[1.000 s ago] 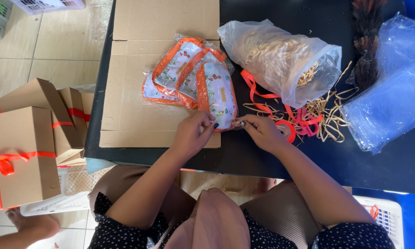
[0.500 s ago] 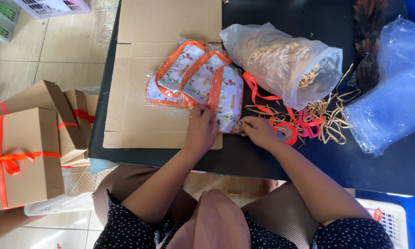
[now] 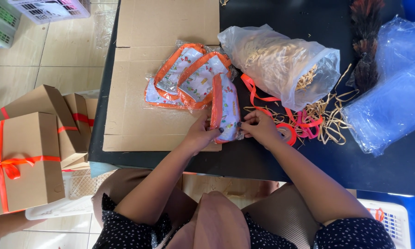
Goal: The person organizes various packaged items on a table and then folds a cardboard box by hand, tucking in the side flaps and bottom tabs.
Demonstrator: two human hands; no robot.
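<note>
Orange-trimmed pouch [image 3: 226, 110] now gripped, left hand [image 3: 200, 136], right hand [image 3: 259, 127]

Packets on flat cardboard, hands at the nearest one.

On the table [image 3: 401, 175], flattened cardboard [image 3: 166, 27] fills the 10 o'clock part. Three wrapped packets [image 3: 196, 80] overlap on its near edge; the nearest packet [image 3: 226, 108] lies between the left hand [image 3: 200, 133] at 7 o'clock and the right hand [image 3: 258, 127] at 4 o'clock. A bag of straw filler [image 3: 281, 62] sits at 2 o'clock, ribbon [image 3: 299, 122] before it, plastic bags [image 3: 391, 101] at 3 o'clock. Tied boxes [image 3: 23, 157] stand off the table at 9 o'clock.
</note>
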